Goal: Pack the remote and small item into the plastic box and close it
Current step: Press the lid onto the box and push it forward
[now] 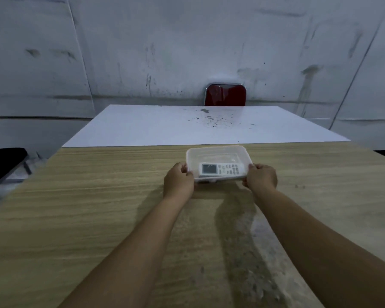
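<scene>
1. Head view, layout: one box [218, 162] of clear plastic stands on the wooden table [98, 207], near its far edge. One white remote [222, 169] lies flat inside the box, along the near wall, with its screen to the left.
2. Head view, hands: the left hand [178, 182] grips the box's near-left corner, fingers curled on the rim. The right hand [262, 178] grips the near-right corner in the same way. Both hands are closed on the box.
3. Head view, lid: the top of the box looks hazy, so a lid may already sit on it; the view is too dim to confirm. No separate lid lies on the table.
4. Step in hand: judged to be closing, or seating the box after packing.
5. Next move: press down evenly along the rim until it latches, both hands bracing.
6. Count: one box, one remote, two hands. The small item cannot be made out. One red chair [225, 94] stands beyond the white board [165, 127].
</scene>
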